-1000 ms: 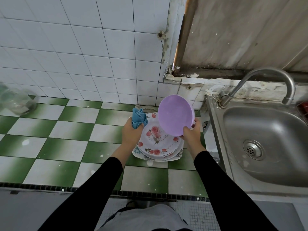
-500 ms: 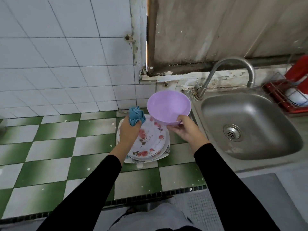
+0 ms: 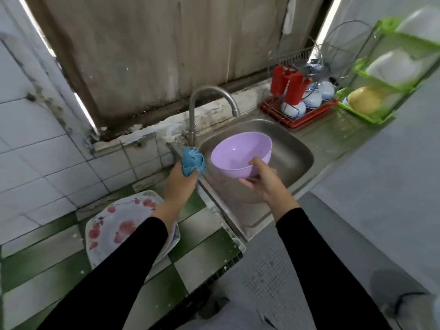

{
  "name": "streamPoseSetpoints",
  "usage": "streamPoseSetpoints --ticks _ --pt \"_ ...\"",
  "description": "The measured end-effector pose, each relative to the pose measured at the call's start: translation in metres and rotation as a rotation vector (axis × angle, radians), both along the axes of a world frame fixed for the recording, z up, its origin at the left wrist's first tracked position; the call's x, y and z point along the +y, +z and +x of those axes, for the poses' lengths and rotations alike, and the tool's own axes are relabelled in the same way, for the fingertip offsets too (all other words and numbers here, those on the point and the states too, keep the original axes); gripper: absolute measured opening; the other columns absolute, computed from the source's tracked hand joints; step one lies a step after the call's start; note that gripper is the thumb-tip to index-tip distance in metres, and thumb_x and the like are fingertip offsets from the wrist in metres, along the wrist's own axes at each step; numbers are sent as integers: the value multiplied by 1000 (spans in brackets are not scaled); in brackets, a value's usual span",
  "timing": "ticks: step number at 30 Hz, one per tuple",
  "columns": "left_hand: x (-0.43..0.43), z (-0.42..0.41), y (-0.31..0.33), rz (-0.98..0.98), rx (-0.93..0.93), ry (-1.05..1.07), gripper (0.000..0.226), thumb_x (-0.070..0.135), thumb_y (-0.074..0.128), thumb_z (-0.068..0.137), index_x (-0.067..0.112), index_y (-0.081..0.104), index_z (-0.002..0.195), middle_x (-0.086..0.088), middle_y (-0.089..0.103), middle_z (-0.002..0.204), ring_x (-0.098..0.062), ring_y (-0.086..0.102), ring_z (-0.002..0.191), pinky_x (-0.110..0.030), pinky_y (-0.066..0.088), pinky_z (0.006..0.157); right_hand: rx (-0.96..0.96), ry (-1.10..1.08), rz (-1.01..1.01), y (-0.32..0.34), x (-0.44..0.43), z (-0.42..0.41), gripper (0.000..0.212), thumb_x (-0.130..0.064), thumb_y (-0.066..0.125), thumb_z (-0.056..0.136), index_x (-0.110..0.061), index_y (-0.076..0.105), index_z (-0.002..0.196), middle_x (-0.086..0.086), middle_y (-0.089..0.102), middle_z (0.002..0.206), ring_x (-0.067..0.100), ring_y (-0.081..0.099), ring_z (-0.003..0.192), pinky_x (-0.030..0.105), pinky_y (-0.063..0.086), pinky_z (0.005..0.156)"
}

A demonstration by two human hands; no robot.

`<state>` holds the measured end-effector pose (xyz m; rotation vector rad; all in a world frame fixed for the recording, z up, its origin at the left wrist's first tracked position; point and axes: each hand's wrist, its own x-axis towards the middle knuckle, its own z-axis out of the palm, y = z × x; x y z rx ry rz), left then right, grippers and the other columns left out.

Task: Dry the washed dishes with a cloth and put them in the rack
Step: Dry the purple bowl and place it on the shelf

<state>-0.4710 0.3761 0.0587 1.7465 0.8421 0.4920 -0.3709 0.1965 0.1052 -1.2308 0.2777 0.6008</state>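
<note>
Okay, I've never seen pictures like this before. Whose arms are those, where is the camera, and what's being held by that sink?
There is no machine here: these are a person's two arms in black sleeves, with bare hands. The camera is worn on the person's head and looks forward and down, so you see roughly what they see. The left hand grips a bunched blue cloth. The right hand holds a purple bowl upright over the steel sink, thumb on its near rim. On the green and white tiled counter to the left lie flowered plates. Beyond the sink stands a red dish rack with blue and white bowls in it.
</note>
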Motion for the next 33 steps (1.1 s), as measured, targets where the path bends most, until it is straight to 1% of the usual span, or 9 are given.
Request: streamPoseSetpoints --ticks 4,7,12,14,17,21,24,28,33 --pt "-33 35 9 3 -37 -147 24 13 64 90 14 63 114 -2 67 100 -20 62 91 -26 44 78 -144 -82 -211 -4 -37 18 60 -12 69 90 -3 26 130 0 41 107 24 57 104 36 62 64" --pt "-53 55 11 18 -20 -183 28 12 66 88 11 63 116 -4 67 101 -23 63 93 -29 47 81 -246 -92 -358 -10 -55 32 66 -13 76 83 -6 26 127 7 39 126 30 53 117 45 62 67" --pt "-74 76 15 56 -7 -234 26 10 65 89 6 64 114 -3 65 96 -22 62 91 -24 42 75 -480 1 -687 -16 -73 41 105 -44 80 50 -9 27 135 15 42 137 35 55 117 53 60 82" --pt "-78 81 15 64 12 -242 26 11 64 89 9 64 114 -3 66 96 -22 63 91 -24 43 76 -553 26 -756 -8 -74 39 101 -31 85 63 -4 27 141 17 42 139 35 51 122 46 54 93" --pt "-79 87 18 79 29 -241 26 13 65 89 11 63 114 -1 65 96 -22 63 94 -26 45 79 -635 65 -806 -7 -76 42 96 -16 85 72 -2 25 146 17 37 142 33 43 127 37 46 95" --pt "-80 92 23 114 34 -234 26 14 64 90 11 63 115 -1 64 97 -23 62 97 -25 42 78 -806 174 -903 -2 -74 44 109 -21 85 74 -5 14 155 15 29 151 30 35 136 39 40 103" --pt "-80 93 27 125 32 -241 27 13 63 91 10 61 118 -2 64 101 -22 61 97 -24 40 78 -913 233 -1064 4 -71 44 117 -31 86 74 -8 7 158 11 27 154 31 45 131 41 44 100" --pt "-79 88 25 136 28 -221 24 12 62 91 9 61 115 -2 63 98 -22 60 95 -27 44 78 -959 170 -1041 0 -66 44 114 -29 87 70 -9 15 156 11 32 147 33 49 124 42 49 92" --pt "-68 69 16 58 23 -189 22 13 60 93 12 61 115 -1 63 98 -22 61 93 -28 45 78 -631 -6 -646 -11 -55 39 100 -35 84 65 -10 33 147 10 42 139 26 52 115 39 55 83"
